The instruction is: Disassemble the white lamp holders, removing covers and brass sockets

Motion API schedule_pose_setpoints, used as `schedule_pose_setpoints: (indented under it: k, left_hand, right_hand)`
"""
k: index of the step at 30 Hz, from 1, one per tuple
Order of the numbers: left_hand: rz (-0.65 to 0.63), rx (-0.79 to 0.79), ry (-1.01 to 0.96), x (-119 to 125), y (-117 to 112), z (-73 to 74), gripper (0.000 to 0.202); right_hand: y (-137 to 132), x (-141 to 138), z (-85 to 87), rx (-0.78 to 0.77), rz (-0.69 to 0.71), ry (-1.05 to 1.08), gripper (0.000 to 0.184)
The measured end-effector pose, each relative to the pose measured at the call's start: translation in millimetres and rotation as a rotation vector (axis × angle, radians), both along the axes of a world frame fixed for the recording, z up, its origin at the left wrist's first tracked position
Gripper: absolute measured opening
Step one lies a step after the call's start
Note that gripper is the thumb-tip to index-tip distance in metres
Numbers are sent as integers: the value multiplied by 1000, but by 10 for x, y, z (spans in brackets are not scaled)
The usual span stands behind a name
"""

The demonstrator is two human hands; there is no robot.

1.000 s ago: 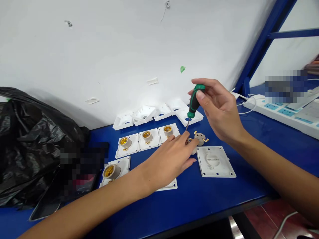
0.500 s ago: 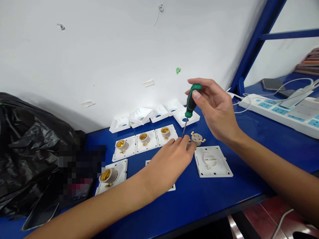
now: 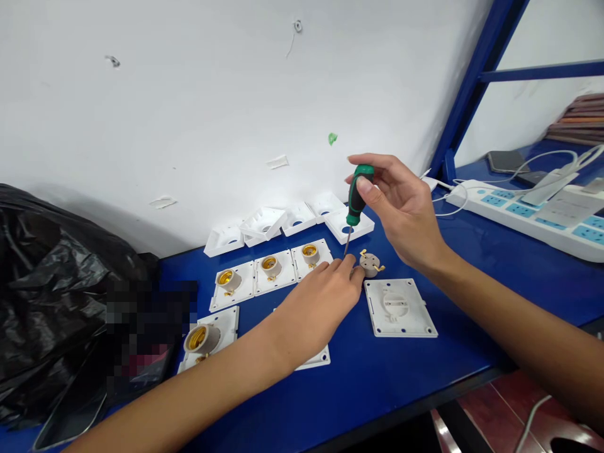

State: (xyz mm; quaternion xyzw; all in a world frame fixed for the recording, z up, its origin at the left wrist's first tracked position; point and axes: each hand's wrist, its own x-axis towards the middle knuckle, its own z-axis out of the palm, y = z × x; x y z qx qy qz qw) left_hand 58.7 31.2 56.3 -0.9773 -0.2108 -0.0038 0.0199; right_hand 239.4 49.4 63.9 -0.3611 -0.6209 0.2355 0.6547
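My right hand (image 3: 401, 211) grips a green-handled screwdriver (image 3: 355, 202), held nearly upright with its tip pointing down beside a round grey lamp-holder core with brass tabs (image 3: 370, 263) on the blue table (image 3: 377, 377). My left hand (image 3: 321, 305) rests palm down with its fingertips pinched at the core's left edge, next to the screwdriver tip. A white square plate (image 3: 399, 308) lies face down just right of my left hand. Another white plate (image 3: 317, 358) is mostly hidden under my left hand.
Three white plates with brass lamp sockets (image 3: 271, 270) lie in a row, one more (image 3: 202, 340) nearer left. Several white square covers (image 3: 292, 220) line the wall. A black plastic bag (image 3: 51, 283) fills the left. A white power strip (image 3: 528, 217) with cables lies at right.
The view drifted slightly, so everything sits a little further left and lower. Both hands stay at the grey core, with the screwdriver tip kept beside my left fingertips.
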Motion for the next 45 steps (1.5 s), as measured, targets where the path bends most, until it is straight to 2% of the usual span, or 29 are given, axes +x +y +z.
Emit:
schedule_pose_setpoints:
  k: [5, 16, 23, 27, 33, 37, 45]
  left_hand:
    - [14, -39, -76, -44, -3, -16, 18]
    - [72, -231, -200, 0, 96, -144, 21]
    - [148, -70, -146, 28, 58, -164, 12]
    - [218, 1, -154, 28, 89, -207, 19]
    - [203, -66, -149, 8, 89, -266, 22]
    - [205, -48, -181, 0, 81, -271, 24]
    - [239, -48, -199, 54, 170, -273, 12]
  right_hand:
    - [-7, 0, 11, 0, -6, 3, 23]
    - [-23, -13, 30, 21, -41, 6, 17]
    - [0, 5, 7, 95, -149, -43, 23]
    - [42, 26, -23, 155, -237, -41, 25]
    - [62, 52, -23, 180, -316, -43, 24]
    - [54, 47, -25, 165, -330, -68, 26]
    - [67, 45, -42, 182, -326, -97, 24]
